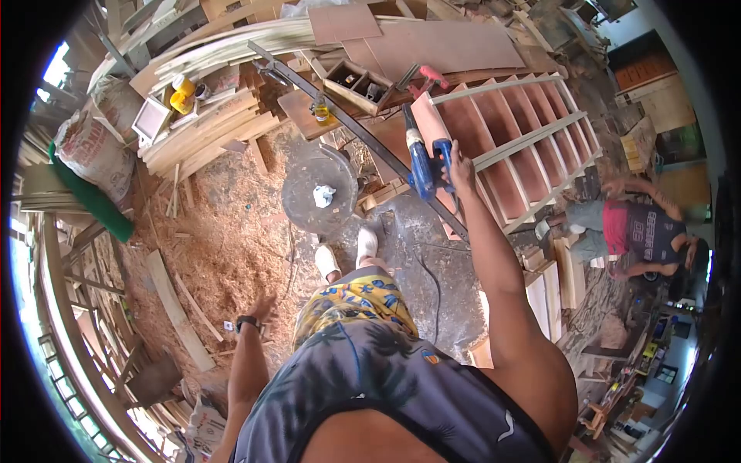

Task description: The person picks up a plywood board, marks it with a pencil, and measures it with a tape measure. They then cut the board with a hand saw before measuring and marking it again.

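A blue power tool (427, 166) is gripped by the right hand (458, 168), whose fingers are closed around the tool's rear handle while the arm is stretched forward from the shoulder. The tool is held over the near end of a reddish-brown wooden frame (525, 131) crossed by pale curved slats, just beside a long dark metal bar (363, 131) that runs diagonally across the work area. A black cord (432, 282) is seen trailing from the tool down across the grey floor. The left hand (262, 307) is held low beside the hip with the fingers loosely spread and nothing grasped; a dark wristband (247, 322) is worn just behind it. Below the hands, two feet in pale shoes (347, 253) are planted on a floor covered in sawdust (224, 239). A round grey disc (318, 191) with a crumpled white scrap on it lies just ahead of the feet. Further out, stacked pale planks (208, 131) are piled at the upper left, with a yellow bottle (183, 92) resting on them and a small open wooden box (356, 83) near the bar's upper end. At the far right, well apart from the frame, another person (633, 231) in a red and dark shirt is bent over among boards.
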{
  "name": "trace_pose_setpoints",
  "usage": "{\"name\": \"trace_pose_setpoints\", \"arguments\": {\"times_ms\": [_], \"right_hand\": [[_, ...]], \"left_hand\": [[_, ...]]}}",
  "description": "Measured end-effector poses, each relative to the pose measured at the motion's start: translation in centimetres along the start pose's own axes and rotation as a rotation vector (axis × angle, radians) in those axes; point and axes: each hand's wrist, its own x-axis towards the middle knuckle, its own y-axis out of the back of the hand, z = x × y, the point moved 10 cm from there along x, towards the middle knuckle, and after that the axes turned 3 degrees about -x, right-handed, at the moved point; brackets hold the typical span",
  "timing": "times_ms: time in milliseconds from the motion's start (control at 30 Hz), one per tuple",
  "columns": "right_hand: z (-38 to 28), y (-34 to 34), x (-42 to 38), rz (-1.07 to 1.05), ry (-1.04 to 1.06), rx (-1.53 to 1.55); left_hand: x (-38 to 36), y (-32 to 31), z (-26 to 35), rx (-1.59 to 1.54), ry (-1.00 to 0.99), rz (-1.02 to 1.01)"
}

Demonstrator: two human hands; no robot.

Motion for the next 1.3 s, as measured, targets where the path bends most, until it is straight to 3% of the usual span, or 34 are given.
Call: {"name": "trace_pose_setpoints", "arguments": {"times_ms": [33,67,133,167,233,300,333,667,767,833,900,967,1033,1067,1233,1300], "right_hand": [[0.3,-1.2,2.8,-0.025,-0.025,-0.03],[0.3,-2.6,5.6,-0.037,0.018,0.001],[2.9,-5.5,10.6,-0.058,0.008,-0.057],[4.2,-6.9,13.1,-0.065,-0.009,-0.062],[6.2,-9.1,18.4,-0.014,0.196,-0.22],[6.1,-10.2,17.9,-0.024,0.053,-0.142],[6.6,-10.3,17.7,-0.017,-0.074,-0.058],[7.4,-10.5,18.5,-0.03,-0.038,0.103],[8.5,-10.6,19.6,-0.085,-0.17,0.068],[13.2,-9.5,23.8,0.098,-0.098,-0.22],[4.0,-8.5,18.4,-0.02,-0.156,-0.262],[2.7,-9.1,19.1,0.003,0.059,-0.093],[0.1,-8.9,19.8,0.024,0.497,-0.195],[-2.8,-9.3,16.8,-0.09,0.287,-0.14],[-17.7,-15.0,-0.4,-0.571,0.504,0.022],[-21.0,-16.8,-6.8,-0.82,0.505,0.009]], "left_hand": [[1.8,0.4,1.6,0.037,-0.001,-0.036],[9.4,2.1,-0.1,0.009,-0.256,-0.09],[-1.4,-1.1,10.8,-0.139,-0.093,-0.013],[-1.2,-1.9,14.0,-0.269,-0.224,-0.073],[-5.0,-4.9,22.5,-0.528,-0.376,-0.137],[-4.8,-7.4,26.7,-0.686,-0.422,-0.219],[-4.1,-8.6,27.7,-0.7,-0.407,-0.217],[-4.6,-17.0,36.1,-0.679,-0.415,-0.381],[-4.1,-16.9,37.2,-0.668,-0.436,-0.382],[-4.4,-17.0,38.4,-0.747,-0.442,-0.43],[-6.4,-17.1,40.9,-1.02,-0.446,-0.605],[-9.8,-16.7,44.4,-1.321,-0.54,-0.816],[-11.2,-16.0,46.1,-1.476,-0.625,-0.94],[-11.6,-15.6,46.7,-1.521,-0.641,-0.951],[-13.1,-14.1,48.1,-1.528,-0.775,-0.951],[-13.6,-13.3,48.3,-1.35,-0.897,-0.86]]}}
